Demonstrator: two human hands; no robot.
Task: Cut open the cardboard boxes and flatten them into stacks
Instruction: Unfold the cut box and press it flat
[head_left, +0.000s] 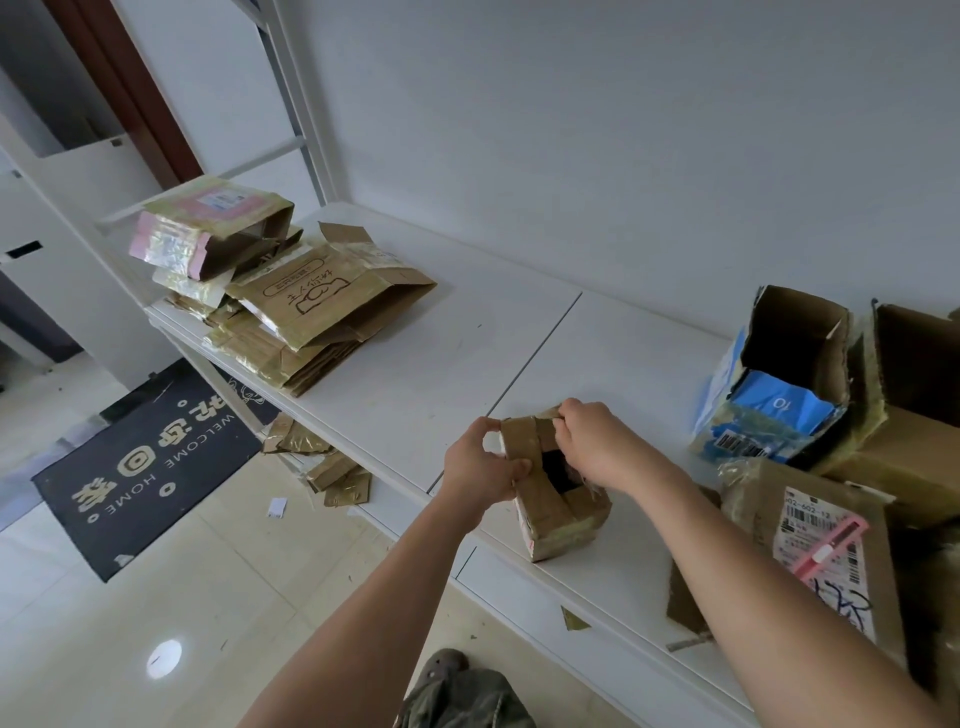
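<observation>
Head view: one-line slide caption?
Both hands, left hand and right hand, grip a small taped cardboard box on the white table.

Soft, even daylight, moderately bright, bluish cast on wall (623, 130). Shadows faint. Round glare spot on glossy floor tiles (164, 659), lower left. Tape on flattened cardboard stack (270, 291) glints. Strong wide-angle bending at edges; slight softness throughout.

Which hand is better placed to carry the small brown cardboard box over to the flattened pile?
Probably the left hand: it grips the small brown cardboard box on the side facing the flattened cardboard pile.
</observation>
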